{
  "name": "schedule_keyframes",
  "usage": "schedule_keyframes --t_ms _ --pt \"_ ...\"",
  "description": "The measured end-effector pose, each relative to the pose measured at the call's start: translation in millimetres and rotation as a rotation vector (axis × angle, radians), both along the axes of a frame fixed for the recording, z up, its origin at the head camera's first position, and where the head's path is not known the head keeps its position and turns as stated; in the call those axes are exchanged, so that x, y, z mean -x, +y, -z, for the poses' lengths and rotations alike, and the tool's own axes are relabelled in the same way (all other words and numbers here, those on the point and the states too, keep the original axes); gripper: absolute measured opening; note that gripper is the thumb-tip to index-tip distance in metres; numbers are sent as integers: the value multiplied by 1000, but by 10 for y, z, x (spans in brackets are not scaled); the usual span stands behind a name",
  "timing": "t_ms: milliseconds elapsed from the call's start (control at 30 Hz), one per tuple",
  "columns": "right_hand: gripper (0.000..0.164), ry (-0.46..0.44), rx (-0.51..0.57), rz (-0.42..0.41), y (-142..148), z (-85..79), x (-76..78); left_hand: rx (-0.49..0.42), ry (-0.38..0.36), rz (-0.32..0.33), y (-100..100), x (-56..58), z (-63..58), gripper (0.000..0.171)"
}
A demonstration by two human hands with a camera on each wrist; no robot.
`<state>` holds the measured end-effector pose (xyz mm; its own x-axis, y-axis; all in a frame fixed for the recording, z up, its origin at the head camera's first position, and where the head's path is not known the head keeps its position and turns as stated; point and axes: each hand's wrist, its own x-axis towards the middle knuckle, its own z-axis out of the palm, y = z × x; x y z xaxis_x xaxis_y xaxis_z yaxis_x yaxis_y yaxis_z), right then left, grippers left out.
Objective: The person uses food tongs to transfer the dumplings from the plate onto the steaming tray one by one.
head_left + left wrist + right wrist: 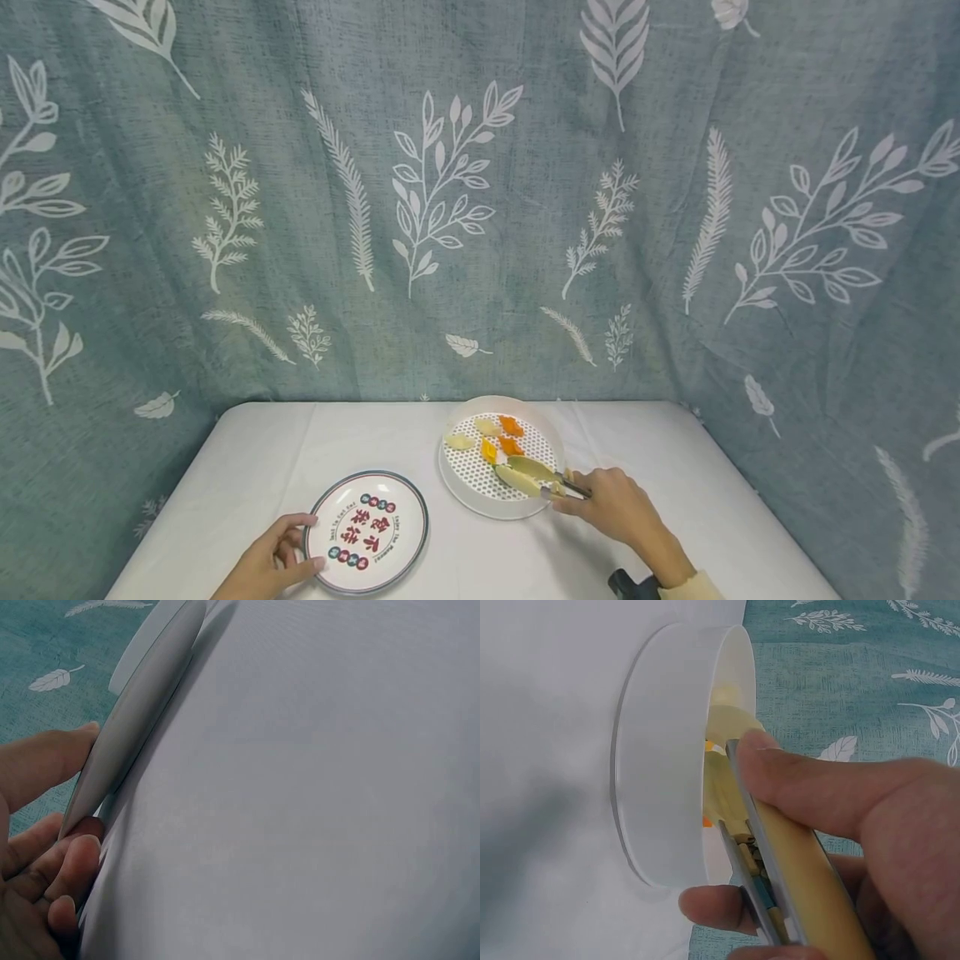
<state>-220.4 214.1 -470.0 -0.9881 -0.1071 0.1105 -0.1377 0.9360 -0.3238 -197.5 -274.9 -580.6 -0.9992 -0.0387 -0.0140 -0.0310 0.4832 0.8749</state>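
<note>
A white plate (405,533) with a dark rim line and red lettering lies on the left. My left hand (273,560) pinches its near left rim. In the left wrist view the thumb (52,761) is on the plate's upper face and the fingertips are under the edge. My right hand (618,504) grips tongs (521,481) with pale yellow-green tips. These tips reach over the wall of a round white steamer basket (487,507) with a perforated floor. Inside are a yellow piece (489,450) beside the tips, two orange pieces (512,426) and two pale pieces (487,427).
Both dishes stand on a table with a white cloth (360,442), the basket at the back and right of the plate. A green-grey curtain (480,250) with white leaf prints hangs behind and around the table. A black strap (633,586) sits at the right wrist.
</note>
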Motion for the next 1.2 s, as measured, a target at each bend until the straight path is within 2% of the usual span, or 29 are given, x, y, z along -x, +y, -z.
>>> schedule_keyframes --t_ms 167,533,700,800,1067,1200 --pt "75 13 29 13 -8 18 -17 0 -1 2 1 1 -12 76" --pt "69 101 154 9 -143 115 -75 -3 -24 21 -30 8 3 74" --pt "63 114 189 -51 -250 168 -126 6 -27 9 -22 3 10 74" --pt "65 119 201 -86 -314 217 -148 4 -24 2 -20 -2 11 74" --pt "84 104 234 -211 -506 354 -236 -30 -46 70 -39 -33 5 77" --pt "71 135 246 -275 -618 400 -253 -2 -45 39 -8 -18 -35 74"
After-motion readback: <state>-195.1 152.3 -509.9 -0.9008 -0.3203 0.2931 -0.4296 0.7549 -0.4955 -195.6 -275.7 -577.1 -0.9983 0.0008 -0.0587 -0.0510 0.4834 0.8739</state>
